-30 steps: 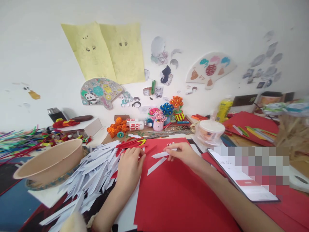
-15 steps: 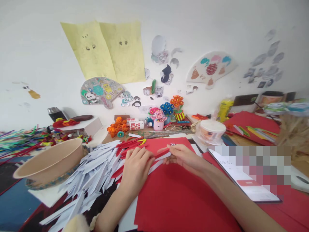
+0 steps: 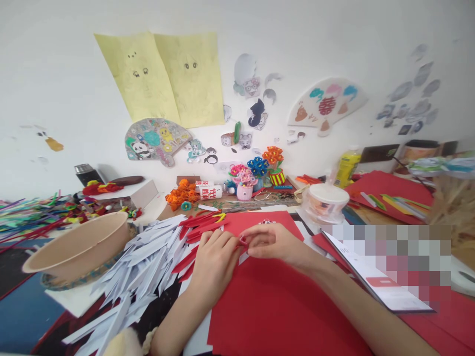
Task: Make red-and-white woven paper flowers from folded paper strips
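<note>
Over the red paper sheets, my left hand and my right hand meet at the fingertips. Both pinch a narrow red paper strip; a bit of white shows just below. Most of the strip is hidden by the fingers. Left of my left hand lie red folded strips and a large heap of white paper strips. A small red-and-white patterned piece lies on the red paper behind my right hand.
A beige basin stands at the left. To the right are a phone or tablet, partly blurred out, and a white-lidded cup. Along the wall stand small craft flower pots and orange flowers.
My right hand has moved left, closer to my left hand. The strip that stretched between them now shows only as a short bit at the fingertips.
</note>
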Tool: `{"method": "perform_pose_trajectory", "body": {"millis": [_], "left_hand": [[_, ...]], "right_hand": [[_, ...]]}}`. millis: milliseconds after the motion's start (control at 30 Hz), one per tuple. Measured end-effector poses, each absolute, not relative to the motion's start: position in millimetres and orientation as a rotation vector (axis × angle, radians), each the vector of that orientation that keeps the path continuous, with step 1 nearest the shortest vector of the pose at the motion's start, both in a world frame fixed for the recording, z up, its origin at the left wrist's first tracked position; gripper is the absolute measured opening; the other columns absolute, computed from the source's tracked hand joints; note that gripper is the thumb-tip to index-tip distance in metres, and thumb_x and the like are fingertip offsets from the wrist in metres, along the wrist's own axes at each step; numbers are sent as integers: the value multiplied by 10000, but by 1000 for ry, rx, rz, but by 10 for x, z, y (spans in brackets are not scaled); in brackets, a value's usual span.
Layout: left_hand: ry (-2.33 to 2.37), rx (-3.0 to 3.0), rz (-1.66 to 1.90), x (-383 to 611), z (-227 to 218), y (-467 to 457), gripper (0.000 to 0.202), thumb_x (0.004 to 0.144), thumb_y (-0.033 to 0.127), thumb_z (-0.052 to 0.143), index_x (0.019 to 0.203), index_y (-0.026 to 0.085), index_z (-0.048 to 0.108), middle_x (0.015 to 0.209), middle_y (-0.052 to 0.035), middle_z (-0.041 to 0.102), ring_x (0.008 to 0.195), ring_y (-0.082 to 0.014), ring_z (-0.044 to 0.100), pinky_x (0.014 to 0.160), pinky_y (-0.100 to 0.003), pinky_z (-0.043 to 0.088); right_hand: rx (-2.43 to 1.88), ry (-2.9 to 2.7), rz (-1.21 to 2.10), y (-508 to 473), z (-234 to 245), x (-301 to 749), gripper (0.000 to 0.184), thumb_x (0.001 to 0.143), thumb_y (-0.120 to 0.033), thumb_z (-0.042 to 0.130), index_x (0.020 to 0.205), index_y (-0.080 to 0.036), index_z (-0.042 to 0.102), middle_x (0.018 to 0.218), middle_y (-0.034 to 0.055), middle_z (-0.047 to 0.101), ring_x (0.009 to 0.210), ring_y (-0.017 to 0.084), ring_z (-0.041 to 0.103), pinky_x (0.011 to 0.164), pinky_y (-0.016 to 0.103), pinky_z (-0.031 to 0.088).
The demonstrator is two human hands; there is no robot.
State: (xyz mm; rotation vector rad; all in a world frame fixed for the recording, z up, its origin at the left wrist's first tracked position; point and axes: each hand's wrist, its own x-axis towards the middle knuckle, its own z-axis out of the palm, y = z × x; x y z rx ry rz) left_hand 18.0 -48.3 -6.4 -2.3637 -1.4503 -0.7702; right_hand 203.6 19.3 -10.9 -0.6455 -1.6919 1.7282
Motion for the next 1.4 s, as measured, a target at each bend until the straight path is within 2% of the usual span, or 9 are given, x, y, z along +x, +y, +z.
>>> {"method": "perform_pose_trajectory", "body": {"millis": [200, 367, 567, 767, 900, 1033, 1200, 1333, 1400], "left_hand": [[-1414, -2328, -776, 181, -66, -495, 199, 947, 180, 416, 830, 170, 576, 817, -45, 641, 771, -188, 526, 733, -325, 312], [-1441, -2332, -761, 217, -59, -509, 231, 961, 187, 391, 831, 178, 581, 790, -35, 638, 736, -186, 514, 721, -330, 310], [-1796, -2436, -533, 297, -94, -507, 138, 923, 305, 501, 913, 201, 591, 924, -33, 650, 845, -218, 574, 740, -347, 351], [-1921, -2494, -351, 336, -94, -512, 126, 886, 176, 467, 827, 181, 579, 883, -54, 641, 817, -222, 581, 735, -339, 388], [-2095, -2404, -695, 249, -84, -486, 119, 862, 183, 470, 779, 186, 555, 796, -45, 633, 711, -195, 571, 634, -285, 363], [-2219, -2296, -1264, 201, -11, -463, 142, 859, 279, 507, 748, 192, 529, 666, 10, 560, 562, -142, 481, 565, -252, 332], [-2165, -2374, -2009, 239, 102, -482, 227, 818, 380, 595, 734, 186, 514, 699, 23, 520, 630, -123, 453, 589, -227, 345], [-2190, -2572, -2423, 246, 145, -514, 281, 792, 401, 655, 754, 172, 496, 703, 10, 577, 578, -91, 401, 560, -216, 306], [-2226, -2714, -2541, 241, 139, -526, 311, 787, 421, 668, 759, 166, 493, 600, 26, 555, 511, -74, 349, 525, -212, 264]], "right_hand": [[-635, -1764, 1527, 128, -81, 1968, 272, 698, -276, 784, 937, -174, 704, 778, 18, 682, 720, 150, 631, 734, 305, 520], [-653, -1765, 1299, 111, -90, 1946, 222, 727, -336, 759, 854, -168, 687, 771, 37, 682, 686, 165, 628, 673, 314, 511], [-715, -1648, 1213, 169, -95, 1996, 291, 691, -380, 782, 854, -175, 656, 759, 23, 656, 647, 164, 630, 606, 295, 502], [-759, -1577, 1264, 195, -83, 2026, 312, 671, -398, 783, 823, -179, 621, 613, -26, 609, 547, 136, 592, 545, 269, 485], [-780, -1536, 1281, 185, -47, 2023, 345, 645, -435, 792, 796, -180, 615, 568, -28, 622, 494, 134, 586, 530, 280, 487], [-787, -1495, 1332, 186, -43, 2009, 370, 617, -458, 807, 769, -183, 612, 525, -16, 631, 487, 155, 597, 514, 294, 485], [-779, -1479, 1357, 224, -122, 1993, 375, 639, -460, 798, 795, -173, 615, 557, -7, 642, 512, 155, 607, 539, 299, 495], [-797, -1477, 1337, 227, -132, 1989, 366, 677, -471, 769, 807, -169, 609, 564, -11, 626, 520, 155, 608, 546, 301, 492], [-756, -1486, 1371, 205, -104, 1988, 354, 700, -460, 757, 835, -165, 616, 589, -8, 636, 535, 150, 608, 565, 298, 493]]}}
